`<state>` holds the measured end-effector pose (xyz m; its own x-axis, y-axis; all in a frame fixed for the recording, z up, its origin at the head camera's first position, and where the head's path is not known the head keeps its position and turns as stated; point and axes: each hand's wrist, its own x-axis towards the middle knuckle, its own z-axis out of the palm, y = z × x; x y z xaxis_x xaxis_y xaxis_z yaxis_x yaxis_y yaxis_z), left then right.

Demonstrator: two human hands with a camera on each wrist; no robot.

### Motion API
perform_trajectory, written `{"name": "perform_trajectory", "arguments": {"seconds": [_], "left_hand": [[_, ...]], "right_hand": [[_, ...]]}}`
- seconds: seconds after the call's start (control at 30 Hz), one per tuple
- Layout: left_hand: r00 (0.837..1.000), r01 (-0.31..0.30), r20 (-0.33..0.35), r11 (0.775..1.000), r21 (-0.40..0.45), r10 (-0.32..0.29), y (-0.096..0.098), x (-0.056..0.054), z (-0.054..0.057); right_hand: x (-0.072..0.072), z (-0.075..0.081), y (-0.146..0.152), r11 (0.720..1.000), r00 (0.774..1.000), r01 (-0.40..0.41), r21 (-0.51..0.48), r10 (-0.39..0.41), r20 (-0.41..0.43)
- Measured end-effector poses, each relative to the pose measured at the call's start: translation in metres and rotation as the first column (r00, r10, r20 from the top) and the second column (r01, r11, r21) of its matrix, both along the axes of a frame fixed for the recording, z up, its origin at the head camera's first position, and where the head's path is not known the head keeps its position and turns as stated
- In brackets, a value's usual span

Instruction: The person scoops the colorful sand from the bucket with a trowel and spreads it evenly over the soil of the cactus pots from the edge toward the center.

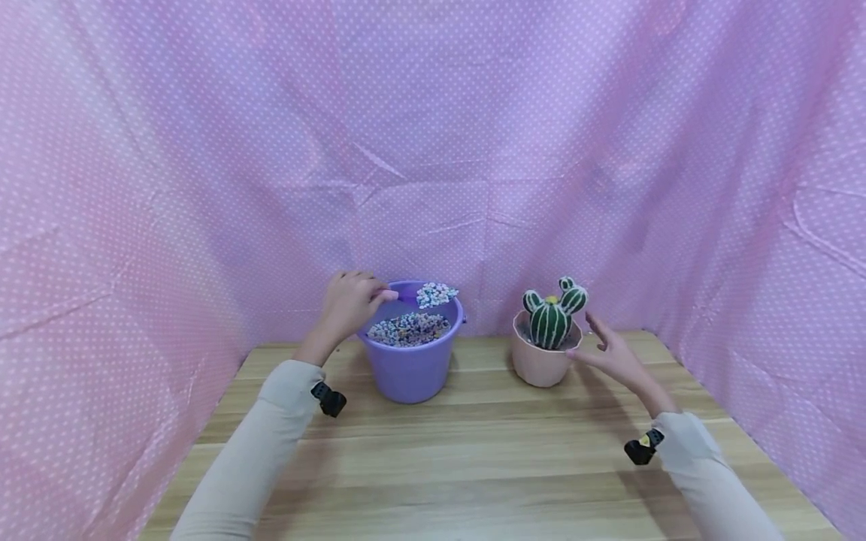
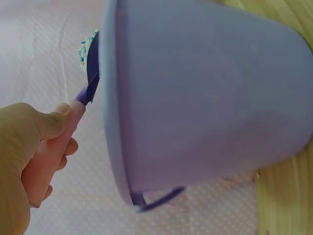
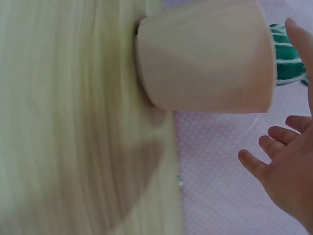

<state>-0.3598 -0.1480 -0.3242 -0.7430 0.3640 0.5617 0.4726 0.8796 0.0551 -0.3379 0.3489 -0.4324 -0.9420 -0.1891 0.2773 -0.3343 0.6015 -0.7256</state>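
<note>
My left hand (image 1: 350, 302) grips the pink handle of a small trowel (image 2: 54, 152) with a purple blade. Pale, multicoloured pebbles (image 1: 436, 294) are heaped on that blade, which is held over the mouth of a purple bucket (image 1: 411, 372). More pebbles (image 1: 408, 329) lie inside the bucket. To the right, a green-and-white striped cactus (image 1: 549, 326) stands in a pink pot (image 1: 539, 366). Beside the pot's right rim is my right hand (image 1: 614, 358), fingers spread and holding nothing; in the right wrist view its thumb overlaps the cactus.
Bucket and pot stand near the back of a wooden table (image 1: 433, 466), a gap between them. Pink dotted cloth (image 1: 433, 135) hangs behind and on both sides. The bucket's handle (image 2: 164, 199) hangs at its side. A few tiny bits (image 3: 180, 181) lie at the table's back edge.
</note>
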Motion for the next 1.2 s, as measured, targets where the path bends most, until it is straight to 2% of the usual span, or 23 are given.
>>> {"name": "perform_trajectory", "arguments": {"seconds": [0.17, 0.37, 0.5, 0.7, 0.93, 1.2], "left_hand": [[0.999, 0.019, 0.029, 1.0, -0.004, -0.019, 0.018, 0.002, 0.006], [0.997, 0.058, 0.054, 0.998, -0.03, -0.056, 0.044, 0.001, 0.004], [0.995, 0.075, 0.069, 0.996, -0.046, -0.072, 0.059, -0.001, 0.004], [0.991, 0.11, 0.079, 0.994, -0.012, -0.109, 0.076, -0.01, 0.005], [0.984, 0.158, 0.086, 0.987, -0.041, -0.154, 0.095, -0.017, -0.002], [0.976, 0.21, 0.073, 0.973, -0.095, -0.204, 0.116, -0.016, -0.011]], "right_hand": [[-0.014, -0.01, -0.002, 0.996, 0.997, -0.076, -0.049, 0.077, 0.021], [-0.023, -0.018, -0.001, 0.993, 0.992, -0.101, -0.057, 0.105, 0.07], [-0.023, -0.018, -0.002, 0.992, 0.989, -0.106, -0.064, 0.112, 0.096], [-0.027, -0.013, -0.003, 0.992, 0.99, -0.104, -0.077, 0.11, 0.089], [-0.03, -0.013, -0.005, 0.991, 0.991, -0.103, -0.081, 0.109, 0.072], [-0.031, -0.016, -0.005, 0.991, 0.993, -0.092, -0.092, 0.098, 0.059]]}}
